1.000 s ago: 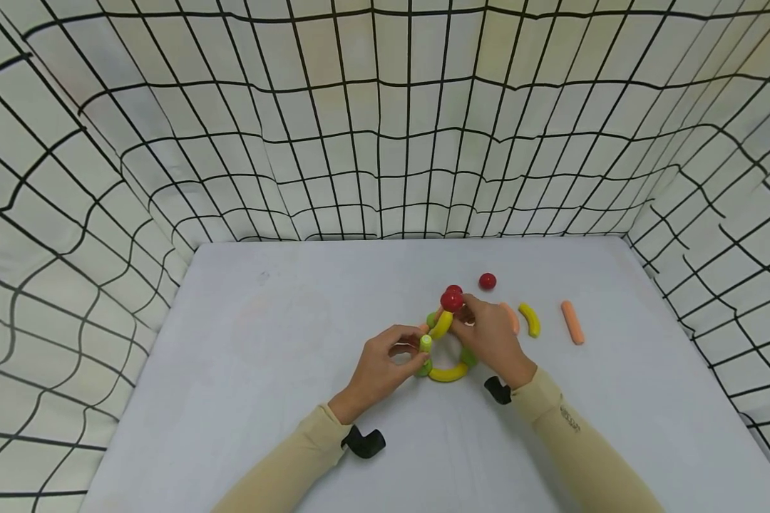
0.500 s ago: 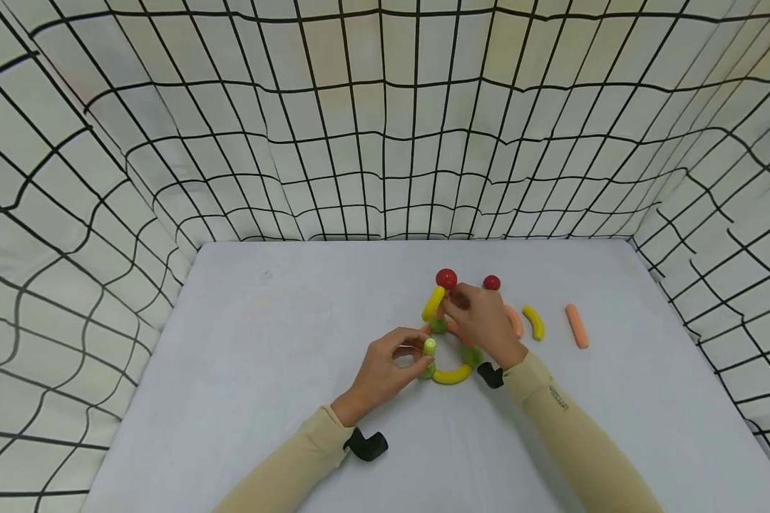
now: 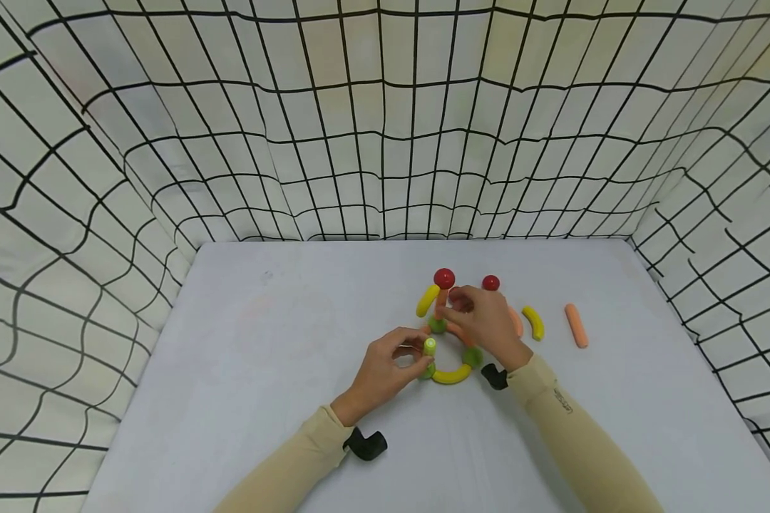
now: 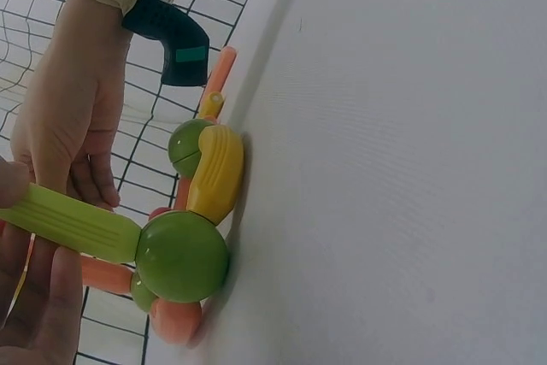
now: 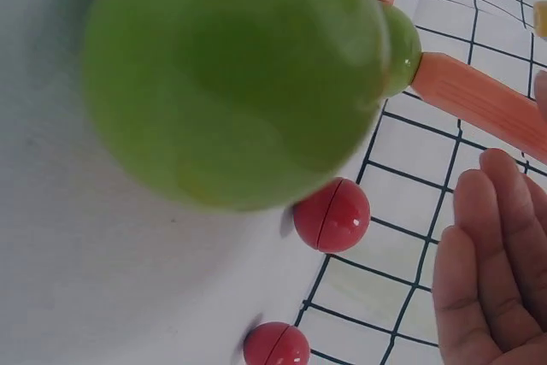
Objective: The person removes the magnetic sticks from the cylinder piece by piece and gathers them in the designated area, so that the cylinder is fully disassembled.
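Note:
My left hand (image 3: 381, 367) pinches a light green stick (image 4: 73, 224) standing on a green ball (image 4: 182, 256). This ball belongs to a ring lying on the table, with a yellow curved stick (image 3: 452, 375), another green ball (image 3: 473, 357) and orange curved pieces (image 3: 460, 333). On the ring's far green ball (image 3: 437, 325) an orange stick (image 3: 441, 301) stands upright, topped by a red ball (image 3: 444, 278). A second yellow curved stick (image 3: 428, 301) hangs from that red ball, slanting left. My right hand (image 3: 488, 324) holds the orange stick between thumb and fingers; its remaining fingers (image 5: 491, 271) are extended.
Right of the ring lie a loose red ball (image 3: 490, 283), an orange curved piece (image 3: 516, 322), a yellow curved stick (image 3: 533, 323) and an orange straight stick (image 3: 576, 325). Black netting (image 3: 385, 153) over white walls encloses the white table (image 3: 263, 306) at the back and sides.
My right hand has shifted from beside the red ball down to the orange stick. The red ball moved farther back, and its yellow stick swung left. The left hand keeps its grip.

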A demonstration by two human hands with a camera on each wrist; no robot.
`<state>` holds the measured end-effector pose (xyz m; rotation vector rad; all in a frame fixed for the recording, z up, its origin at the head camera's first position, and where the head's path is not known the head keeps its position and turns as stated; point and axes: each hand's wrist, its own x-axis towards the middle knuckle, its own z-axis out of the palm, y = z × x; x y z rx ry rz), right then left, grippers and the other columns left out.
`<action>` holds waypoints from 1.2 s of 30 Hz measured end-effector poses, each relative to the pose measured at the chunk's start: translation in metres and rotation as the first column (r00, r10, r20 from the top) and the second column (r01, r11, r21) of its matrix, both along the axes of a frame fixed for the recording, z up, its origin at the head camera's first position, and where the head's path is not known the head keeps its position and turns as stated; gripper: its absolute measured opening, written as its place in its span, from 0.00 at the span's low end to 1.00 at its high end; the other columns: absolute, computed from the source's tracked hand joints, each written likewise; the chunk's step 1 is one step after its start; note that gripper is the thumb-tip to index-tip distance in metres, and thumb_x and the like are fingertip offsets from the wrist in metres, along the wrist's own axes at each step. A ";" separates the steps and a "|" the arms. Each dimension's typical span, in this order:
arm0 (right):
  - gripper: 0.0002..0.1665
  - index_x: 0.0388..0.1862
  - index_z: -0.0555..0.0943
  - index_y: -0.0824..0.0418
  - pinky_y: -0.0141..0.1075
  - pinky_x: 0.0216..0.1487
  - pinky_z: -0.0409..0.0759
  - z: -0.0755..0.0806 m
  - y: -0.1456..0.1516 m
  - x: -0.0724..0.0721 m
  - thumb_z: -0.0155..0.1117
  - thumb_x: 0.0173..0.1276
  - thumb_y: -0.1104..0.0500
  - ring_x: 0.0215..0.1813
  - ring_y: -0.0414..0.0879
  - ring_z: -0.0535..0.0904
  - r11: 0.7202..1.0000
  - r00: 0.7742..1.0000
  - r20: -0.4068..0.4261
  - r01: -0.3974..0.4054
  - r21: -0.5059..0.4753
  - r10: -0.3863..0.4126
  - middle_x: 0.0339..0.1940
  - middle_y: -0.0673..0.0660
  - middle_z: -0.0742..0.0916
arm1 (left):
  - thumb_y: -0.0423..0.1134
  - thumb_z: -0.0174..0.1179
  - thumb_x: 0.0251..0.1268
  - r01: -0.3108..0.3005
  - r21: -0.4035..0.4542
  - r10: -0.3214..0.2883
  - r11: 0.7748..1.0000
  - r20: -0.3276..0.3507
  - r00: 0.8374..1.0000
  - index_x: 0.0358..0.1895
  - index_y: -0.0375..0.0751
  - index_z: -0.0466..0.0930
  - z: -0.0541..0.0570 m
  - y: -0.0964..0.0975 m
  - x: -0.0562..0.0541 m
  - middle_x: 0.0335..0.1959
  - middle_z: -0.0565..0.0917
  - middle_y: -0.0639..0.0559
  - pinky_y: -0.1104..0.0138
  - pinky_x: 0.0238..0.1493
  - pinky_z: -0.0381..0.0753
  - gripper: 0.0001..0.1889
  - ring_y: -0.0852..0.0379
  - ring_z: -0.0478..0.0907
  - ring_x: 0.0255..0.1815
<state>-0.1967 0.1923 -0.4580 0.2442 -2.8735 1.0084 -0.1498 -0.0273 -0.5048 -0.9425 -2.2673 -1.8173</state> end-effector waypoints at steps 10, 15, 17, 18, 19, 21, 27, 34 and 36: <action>0.16 0.47 0.88 0.62 0.35 0.44 0.89 -0.010 0.004 0.035 0.77 0.63 0.58 0.39 0.43 0.87 0.989 0.989 -0.032 -0.147 -0.033 0.146 0.37 0.53 0.92 | 0.27 0.70 0.63 0.003 -0.007 -0.003 1.000 -0.005 1.000 0.57 0.34 0.81 0.002 0.000 0.000 0.55 0.86 0.39 0.60 0.51 0.91 0.19 0.48 0.86 0.49; 0.18 0.50 0.88 0.58 0.38 0.51 0.89 -0.018 -0.001 0.051 0.80 0.61 0.59 0.45 0.43 0.88 0.957 0.959 -0.010 -0.283 -0.070 0.283 0.45 0.51 0.92 | 0.26 0.69 0.64 -0.001 -0.003 0.001 1.000 -0.003 1.000 0.57 0.35 0.81 0.000 0.000 0.000 0.57 0.85 0.34 0.58 0.50 0.91 0.18 0.45 0.87 0.50; 0.19 0.50 0.88 0.56 0.37 0.52 0.89 -0.021 -0.004 0.054 0.81 0.59 0.58 0.46 0.43 0.88 0.947 0.949 -0.008 -0.314 -0.068 0.314 0.45 0.50 0.92 | 0.26 0.69 0.64 -0.003 0.001 0.003 1.000 -0.003 1.000 0.57 0.35 0.81 -0.001 0.000 -0.001 0.57 0.85 0.33 0.58 0.49 0.91 0.18 0.45 0.87 0.49; 0.19 0.49 0.88 0.56 0.37 0.52 0.88 -0.022 -0.006 0.055 0.82 0.58 0.58 0.45 0.43 0.87 0.943 0.945 -0.009 -0.327 -0.066 0.327 0.44 0.50 0.92 | 0.26 0.69 0.64 -0.004 0.005 0.004 1.000 -0.002 1.000 0.57 0.35 0.81 -0.002 0.000 -0.001 0.57 0.85 0.33 0.57 0.49 0.91 0.18 0.45 0.87 0.49; 0.19 0.48 0.88 0.56 0.36 0.51 0.88 -0.024 -0.007 0.056 0.82 0.58 0.58 0.44 0.43 0.87 0.939 0.941 -0.011 -0.338 -0.059 0.338 0.43 0.49 0.92 | 0.26 0.69 0.64 -0.002 0.012 0.002 1.000 -0.001 1.000 0.57 0.35 0.81 -0.002 0.001 -0.001 0.57 0.85 0.33 0.57 0.49 0.91 0.18 0.45 0.87 0.49; 0.18 0.45 0.88 0.56 0.37 0.52 0.87 -0.026 -0.010 0.056 0.83 0.57 0.58 0.42 0.42 0.87 0.935 0.936 -0.024 -0.352 -0.038 0.351 0.40 0.48 0.92 | 0.26 0.69 0.64 -0.003 0.016 0.003 1.000 -0.004 1.000 0.57 0.35 0.81 -0.003 0.001 0.000 0.57 0.85 0.33 0.56 0.49 0.91 0.18 0.45 0.86 0.49; 0.15 0.42 0.88 0.58 0.44 0.61 0.83 -0.032 -0.018 0.055 0.83 0.57 0.58 0.36 0.39 0.85 0.937 0.935 -0.060 -0.349 0.019 0.349 0.34 0.47 0.91 | 0.26 0.69 0.64 -0.005 0.013 0.005 1.000 -0.006 1.000 0.57 0.33 0.81 -0.001 -0.001 0.002 0.58 0.84 0.33 0.58 0.49 0.91 0.19 0.45 0.86 0.50; 0.13 0.40 0.89 0.60 0.44 0.61 0.81 -0.033 -0.019 0.052 0.82 0.57 0.59 0.34 0.40 0.84 0.937 0.934 -0.084 -0.341 0.071 0.347 0.31 0.49 0.91 | 0.26 0.70 0.63 0.003 -0.002 -0.003 1.000 -0.007 1.000 0.58 0.35 0.81 0.001 0.000 0.001 0.55 0.86 0.35 0.59 0.51 0.91 0.20 0.50 0.87 0.49; 0.13 0.40 0.89 0.60 0.42 0.59 0.82 -0.033 -0.020 0.052 0.82 0.57 0.59 0.35 0.40 0.85 0.938 0.935 -0.081 -0.341 0.069 0.346 0.31 0.49 0.91 | 0.27 0.70 0.63 0.002 -0.014 -0.002 1.000 -0.008 1.000 0.58 0.35 0.81 0.002 -0.001 0.001 0.54 0.87 0.38 0.60 0.51 0.91 0.20 0.50 0.87 0.48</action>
